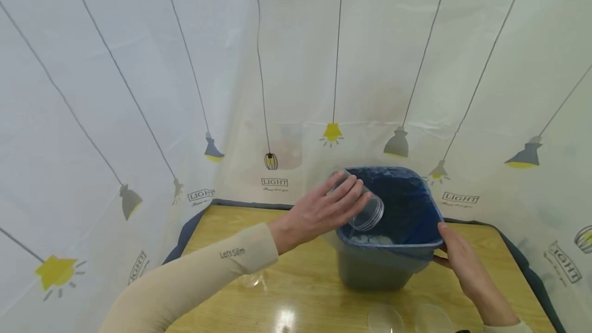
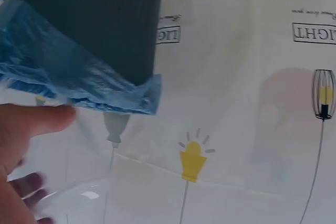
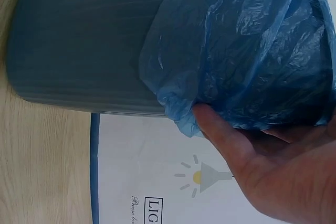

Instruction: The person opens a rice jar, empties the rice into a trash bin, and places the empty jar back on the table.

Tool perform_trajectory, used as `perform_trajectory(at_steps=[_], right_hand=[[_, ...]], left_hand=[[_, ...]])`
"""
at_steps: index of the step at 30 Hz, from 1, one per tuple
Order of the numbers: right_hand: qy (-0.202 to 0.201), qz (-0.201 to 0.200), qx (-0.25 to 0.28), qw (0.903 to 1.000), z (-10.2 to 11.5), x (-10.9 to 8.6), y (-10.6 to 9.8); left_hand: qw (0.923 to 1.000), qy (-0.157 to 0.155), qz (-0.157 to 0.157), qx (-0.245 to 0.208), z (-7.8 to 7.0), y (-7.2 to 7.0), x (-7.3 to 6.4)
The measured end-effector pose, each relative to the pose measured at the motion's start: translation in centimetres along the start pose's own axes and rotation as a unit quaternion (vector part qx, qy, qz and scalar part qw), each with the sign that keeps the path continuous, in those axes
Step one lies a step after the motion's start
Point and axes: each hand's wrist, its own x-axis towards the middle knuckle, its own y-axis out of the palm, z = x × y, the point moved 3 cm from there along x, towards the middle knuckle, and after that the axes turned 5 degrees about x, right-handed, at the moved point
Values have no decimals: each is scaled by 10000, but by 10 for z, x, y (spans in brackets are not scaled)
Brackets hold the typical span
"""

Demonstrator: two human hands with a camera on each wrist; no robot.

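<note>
My left hand grips a clear plastic jar, tilted with its threaded mouth over the opening of a grey trash bin. A blue bag lines the bin and folds down over its rim. Something pale lies inside, too unclear to name. My right hand holds the bin's right rim, and in the right wrist view its thumb presses the folded bag edge. In the left wrist view, the left hand and part of the clear jar show below the bin's rim.
The bin stands on a wooden table. Two clear round lid-like pieces lie near its front edge, and a clear object sits under the left forearm. A white cloth printed with lamps hangs behind and at the sides.
</note>
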Motion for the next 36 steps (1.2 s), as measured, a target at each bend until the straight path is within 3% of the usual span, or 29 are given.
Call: perform_trajectory(at_steps=[6, 18, 23, 29, 36], right_hand=[[-17, -18, 5, 10000, -1, 0, 0], [36, -20, 24, 10000, -2, 1, 1], [68, -51, 22, 10000, -2, 1, 1], [58, -69, -2, 10000, -3, -1, 2], [-31, -101, -52, 9999, -2, -1, 2]], left_hand=[[9994, 89, 346, 44, -1, 1, -4], [9996, -92, -279, -39, -1, 4, -14], [9974, -386, -503, -345, -1, 6, -18], [9920, -782, -479, -865, 1, 6, -25], [9846, -1319, -495, -1031, 11, 2, -29]])
